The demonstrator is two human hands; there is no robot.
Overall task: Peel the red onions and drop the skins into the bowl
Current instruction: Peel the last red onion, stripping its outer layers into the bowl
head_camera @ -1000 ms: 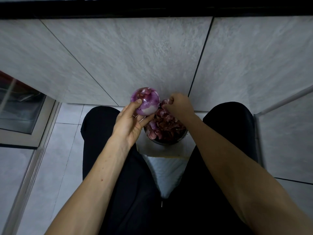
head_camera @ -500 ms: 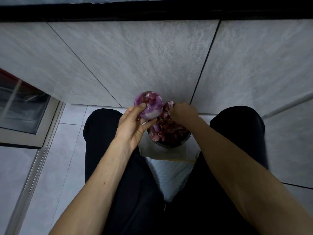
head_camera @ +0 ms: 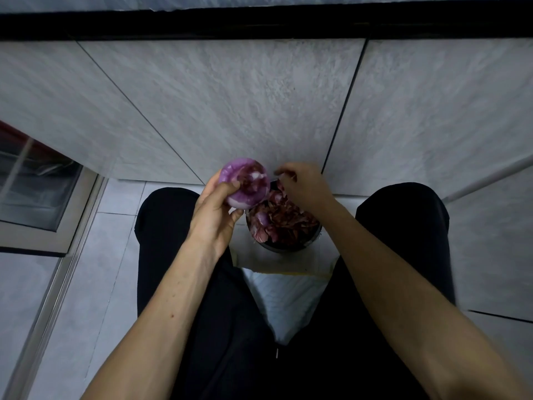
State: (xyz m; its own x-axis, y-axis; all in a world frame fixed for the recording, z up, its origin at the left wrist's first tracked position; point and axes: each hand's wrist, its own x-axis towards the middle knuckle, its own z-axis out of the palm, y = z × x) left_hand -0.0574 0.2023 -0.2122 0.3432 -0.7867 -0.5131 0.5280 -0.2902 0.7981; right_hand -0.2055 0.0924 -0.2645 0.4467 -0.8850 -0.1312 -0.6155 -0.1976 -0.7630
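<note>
Unlabelled red onion [head_camera: 245, 184] in left hand [head_camera: 215, 215]

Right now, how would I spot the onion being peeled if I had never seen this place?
Start at the grey tiled wall and look down to the dark bowl of reddish skins between the person's knees. Just left of it and above its rim, the left hand grips the red onion. It is the only smooth, round, pale purple thing; the bowl holds only crumpled flakes.
</note>
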